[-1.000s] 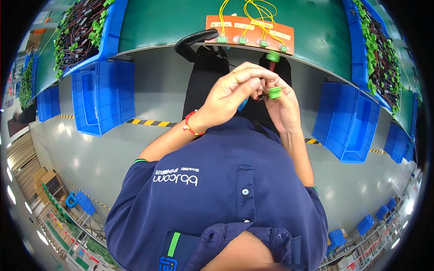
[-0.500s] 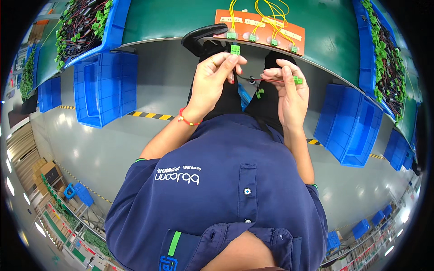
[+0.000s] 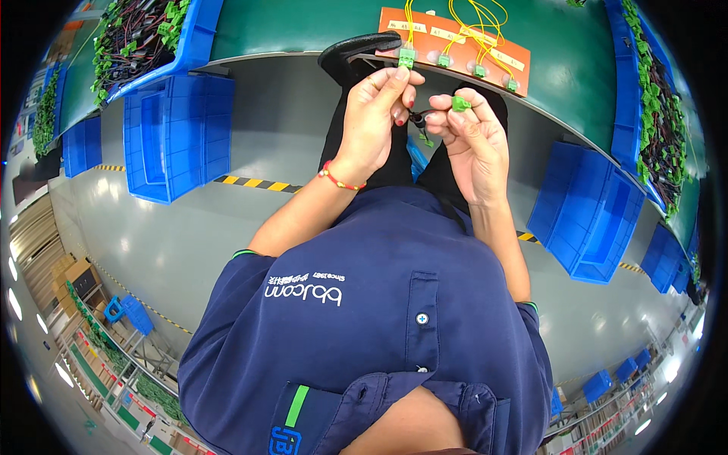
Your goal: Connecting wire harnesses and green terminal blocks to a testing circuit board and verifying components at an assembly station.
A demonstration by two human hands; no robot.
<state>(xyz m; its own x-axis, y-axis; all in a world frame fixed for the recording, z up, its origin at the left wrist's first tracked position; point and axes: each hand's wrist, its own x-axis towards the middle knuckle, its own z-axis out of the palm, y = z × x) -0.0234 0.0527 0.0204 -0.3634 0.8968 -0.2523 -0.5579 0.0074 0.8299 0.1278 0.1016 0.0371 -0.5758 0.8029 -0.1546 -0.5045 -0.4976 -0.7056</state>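
My left hand (image 3: 373,114) is closed, pinching a green terminal connector (image 3: 406,64) between thumb and fingers. That connector is up at the leftmost green socket on an orange board (image 3: 393,17); whether it is seated in it I cannot tell. My right hand (image 3: 479,148) grips a second green connector (image 3: 460,104) between thumb and fingertips. Dark wire with a small black part (image 3: 418,119) hangs between my hands. Along the board's near edge sit more green sockets (image 3: 479,70), and yellow wires (image 3: 475,30) loop over the board.
The board lies at the near edge of a green bench (image 3: 303,26). Blue bins of black-wired green connectors (image 3: 140,42) flank it left and right. Blue crates (image 3: 178,140) stand below on both sides. A black curved piece (image 3: 353,49) juts from the bench edge, left of the board.
My left hand has raised its connector from below the board to the leftmost socket. My right hand has come left, closer to it, and its connector has turned.
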